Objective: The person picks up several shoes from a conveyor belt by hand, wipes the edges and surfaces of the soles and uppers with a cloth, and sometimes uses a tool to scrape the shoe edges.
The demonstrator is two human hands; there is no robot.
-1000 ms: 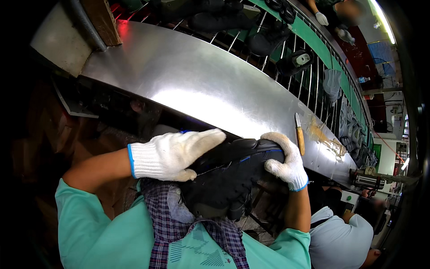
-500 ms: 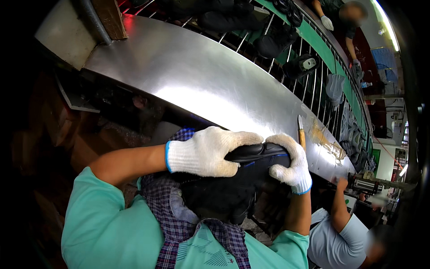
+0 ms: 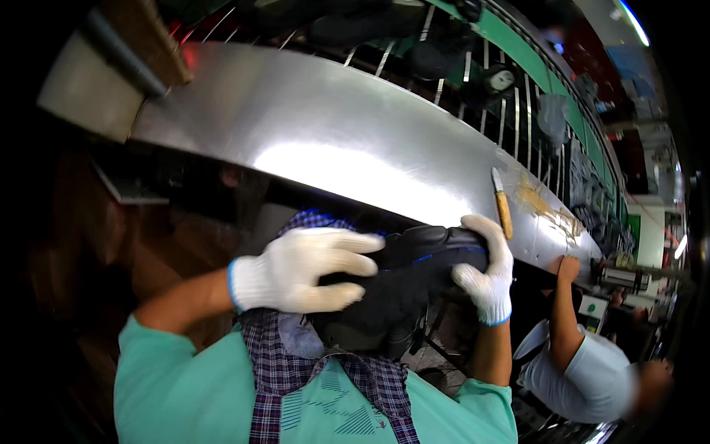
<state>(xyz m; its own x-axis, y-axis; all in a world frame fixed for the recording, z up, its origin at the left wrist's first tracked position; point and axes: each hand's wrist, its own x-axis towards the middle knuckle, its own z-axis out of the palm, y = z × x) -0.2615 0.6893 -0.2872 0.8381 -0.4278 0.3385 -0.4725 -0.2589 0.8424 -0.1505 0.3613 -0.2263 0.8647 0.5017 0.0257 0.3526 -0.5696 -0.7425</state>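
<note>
A black shoe (image 3: 425, 255) with a thick dark sole edge and blue line marks lies across my lap, just short of the metal counter's edge. My right hand (image 3: 487, 270), in a white knitted glove with a blue cuff, is wrapped round its right end, thumb on the near side. At the other end my left hand (image 3: 307, 270), gloved the same way, has its fingers spread and holds nothing. Its fingertips hover beside the shoe's left end; whether they touch it I cannot tell. Dark cloth under the shoe hides its lower outline.
The steel counter (image 3: 355, 140) curves along in front of me. A knife with a wooden handle (image 3: 502, 211) lies on it near my right hand, beside brown glue-like residue (image 3: 540, 200). Beyond runs a rack with dark shoes and grey soles (image 3: 552, 118). A co-worker (image 3: 584, 362) sits at my right.
My left hand has come off the shoe and moved left, its fingers spreading. My right hand keeps its hold. The view has shifted slightly.
</note>
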